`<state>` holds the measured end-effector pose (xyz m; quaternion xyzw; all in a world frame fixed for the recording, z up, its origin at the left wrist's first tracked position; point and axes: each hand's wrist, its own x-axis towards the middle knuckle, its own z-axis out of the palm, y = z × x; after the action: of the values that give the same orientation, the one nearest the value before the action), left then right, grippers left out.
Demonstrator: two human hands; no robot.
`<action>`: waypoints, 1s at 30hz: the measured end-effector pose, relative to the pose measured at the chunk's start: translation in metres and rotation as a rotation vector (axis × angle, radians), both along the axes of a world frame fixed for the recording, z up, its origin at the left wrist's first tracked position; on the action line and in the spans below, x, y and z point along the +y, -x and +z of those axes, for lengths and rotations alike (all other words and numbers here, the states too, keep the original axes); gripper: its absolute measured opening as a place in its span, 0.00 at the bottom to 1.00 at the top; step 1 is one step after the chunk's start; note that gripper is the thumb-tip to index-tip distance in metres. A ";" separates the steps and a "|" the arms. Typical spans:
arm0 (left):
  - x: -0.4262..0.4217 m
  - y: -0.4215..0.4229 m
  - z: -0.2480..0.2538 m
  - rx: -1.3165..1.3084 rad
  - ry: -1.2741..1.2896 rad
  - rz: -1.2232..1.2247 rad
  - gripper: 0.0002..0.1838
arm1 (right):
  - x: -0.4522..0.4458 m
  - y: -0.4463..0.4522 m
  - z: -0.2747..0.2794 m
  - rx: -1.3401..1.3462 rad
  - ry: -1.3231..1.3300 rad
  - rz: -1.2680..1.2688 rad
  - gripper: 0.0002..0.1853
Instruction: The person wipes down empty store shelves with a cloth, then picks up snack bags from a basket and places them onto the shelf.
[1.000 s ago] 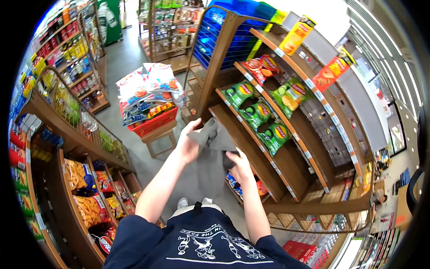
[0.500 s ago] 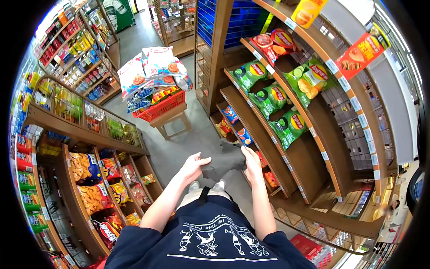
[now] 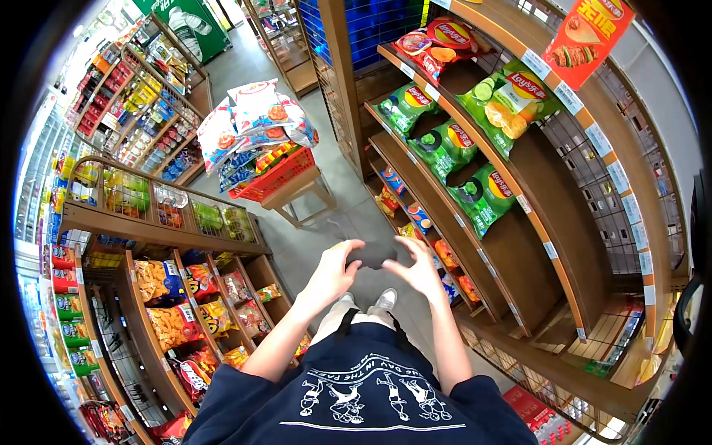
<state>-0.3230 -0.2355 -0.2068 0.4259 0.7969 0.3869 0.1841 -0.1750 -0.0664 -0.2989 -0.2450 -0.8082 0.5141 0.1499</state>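
Dk grey cloth [image 3: 372, 255], prob. crumpled, btwn L hand [image 3: 335, 268] & R hand [image 3: 418, 270].

We see a grey floor [image 3: 297, 256] running between brown shelving units [image 3: 523, 278], with perhaps a bright glass cooler [image 3: 38, 174] at far left.

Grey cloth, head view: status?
Left hand, right hand curved at either side, grip unclear. Grey cloth between them, blurred. Red basket ahead, apart from both.
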 end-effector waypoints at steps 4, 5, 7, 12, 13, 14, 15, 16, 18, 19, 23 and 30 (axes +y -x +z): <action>0.005 -0.007 0.011 -0.217 -0.053 -0.035 0.18 | -0.021 0.019 0.039 0.075 0.190 0.293 0.30; 0.004 -0.008 0.015 -0.273 -0.047 -0.027 0.19 | -0.022 0.022 0.036 0.107 0.106 0.287 0.27; 0.003 -0.006 0.026 -0.328 -0.045 0.001 0.19 | -0.023 0.029 0.026 0.131 0.096 0.269 0.23; -0.008 0.007 0.013 -0.309 -0.050 0.033 0.23 | -0.013 0.035 0.051 -0.173 0.271 0.314 0.18; -0.010 0.011 0.013 -0.347 0.037 0.037 0.23 | -0.012 0.036 0.045 -0.106 0.263 0.326 0.18; -0.010 0.015 0.007 -0.358 0.029 0.045 0.23 | -0.010 0.038 0.044 -0.118 0.257 0.333 0.18; -0.011 0.019 -0.003 -0.389 0.038 0.044 0.21 | -0.009 0.042 0.047 -0.126 0.263 0.340 0.18; -0.010 0.024 -0.013 -0.422 0.043 0.042 0.19 | -0.007 0.046 0.049 -0.138 0.266 0.344 0.18; -0.007 0.040 -0.026 -0.375 0.008 0.024 0.17 | -0.002 0.056 0.049 -0.186 0.279 0.354 0.17; -0.002 0.047 -0.030 -0.312 -0.022 0.003 0.15 | 0.001 0.061 0.049 -0.170 0.298 0.325 0.16; 0.022 0.085 -0.029 -0.379 -0.098 -0.041 0.11 | 0.015 0.087 0.044 -0.156 0.355 0.246 0.14; 0.066 0.127 -0.059 -0.700 -0.148 -0.017 0.17 | 0.050 0.143 0.024 -0.195 0.228 0.021 0.10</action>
<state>-0.4502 -0.1692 -0.2662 0.2864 0.6519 0.5643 0.4178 -0.3178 -0.0161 -0.2754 -0.3006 -0.7578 0.5780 0.0363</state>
